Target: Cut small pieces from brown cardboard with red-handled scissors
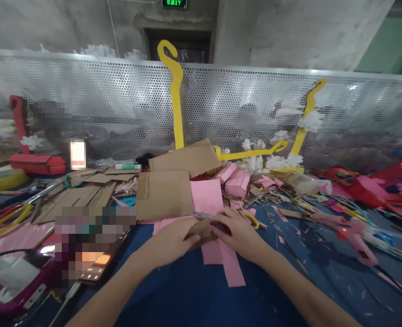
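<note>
Near edge: blue desk [194,299], both forearms reaching in over it. Near left: purple box [12,299] with a white block on top, phone-like device [91,274] beside it, partly pixelated.

Work zone, mid-desk: small brown cardboard piece [202,230] sits between the hands, above pink paper strips [212,255]. Left hand [173,240]: thumb and fingers pinch its left end. Right hand [241,234]: fingers curled, pinching the right end; fingertips partly hidden. Scissors with a yellow handle [256,222] just behind the right hand, metal blade showing past the fingers; can't tell if the hand touches them.

Right side: pink glue gun [355,240] on the desk, small orange light on, scraps scattered around it.

Just beyond the hands: cardboard panel [165,195], pink sheet [207,195] at its right. Pink box [237,182] further right. Flat cardboard stack and yellow tape roll [3,179] off left.

Back of desk: tall yellow hook [176,109] upright, second yellow hook [299,136] with white fluff at right, red hook [20,122] on a red base at left. Behind: perforated metal panel [207,91], then concrete wall [272,32], doorway, green EXIT sign [174,3].
</note>
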Tool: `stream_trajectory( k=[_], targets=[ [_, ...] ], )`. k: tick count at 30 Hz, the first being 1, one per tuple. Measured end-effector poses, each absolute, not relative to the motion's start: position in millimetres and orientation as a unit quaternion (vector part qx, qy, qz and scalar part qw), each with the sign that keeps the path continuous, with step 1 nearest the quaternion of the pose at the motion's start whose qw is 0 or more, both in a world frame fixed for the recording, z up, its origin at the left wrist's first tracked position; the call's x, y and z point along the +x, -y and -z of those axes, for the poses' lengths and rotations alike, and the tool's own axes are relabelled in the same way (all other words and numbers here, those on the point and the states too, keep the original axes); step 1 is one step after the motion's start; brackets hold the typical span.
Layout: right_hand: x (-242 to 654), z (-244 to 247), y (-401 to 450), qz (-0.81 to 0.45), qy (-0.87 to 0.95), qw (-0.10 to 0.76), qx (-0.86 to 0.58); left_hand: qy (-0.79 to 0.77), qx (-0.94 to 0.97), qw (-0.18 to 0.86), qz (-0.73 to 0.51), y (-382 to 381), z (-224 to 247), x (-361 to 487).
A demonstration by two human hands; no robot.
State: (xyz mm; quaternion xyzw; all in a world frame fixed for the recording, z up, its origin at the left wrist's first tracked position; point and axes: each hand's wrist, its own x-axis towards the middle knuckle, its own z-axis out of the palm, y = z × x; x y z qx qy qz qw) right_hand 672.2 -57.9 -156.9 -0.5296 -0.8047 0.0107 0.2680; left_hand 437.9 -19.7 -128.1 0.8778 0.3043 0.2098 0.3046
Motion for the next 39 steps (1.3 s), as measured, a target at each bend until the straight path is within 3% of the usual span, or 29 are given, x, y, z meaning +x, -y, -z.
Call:
stream_trajectory(
  k=[6, 16, 27, 31, 36, 39],
  targets=[
    [666.4, 154.6, 57.5, -0.011, 0.811, 0.251, -0.529, -0.387, 0.864, 0.251, -0.202, 22.3, 145.4, 440.9],
    [661.0, 163.5, 52.9, -0.007, 0.806, 0.235, -0.544, -0.387, 0.866, 0.273, -0.162, 20.0, 140.8, 440.7],
    [667.3, 161.9, 55.5, -0.041, 0.746, 0.311, -0.588, -0.379, 0.872, 0.238, -0.196, 12.2, 140.3, 435.6],
    [666.3, 157.8, 58.0, -0.085, 0.737, 0.343, -0.576, -0.381, 0.843, 0.298, -0.236, 10.8, 135.0, 438.1],
    [655.7, 154.1, 58.6, -0.167, 0.72, 0.433, -0.516, -0.326, 0.777, 0.49, -0.223, 16.6, 121.2, 443.5],
    [649.6, 153.2, 58.6, -0.219, 0.699, 0.471, -0.491, -0.309, 0.768, 0.521, -0.206, 19.9, 119.8, 446.4]
  ],
)
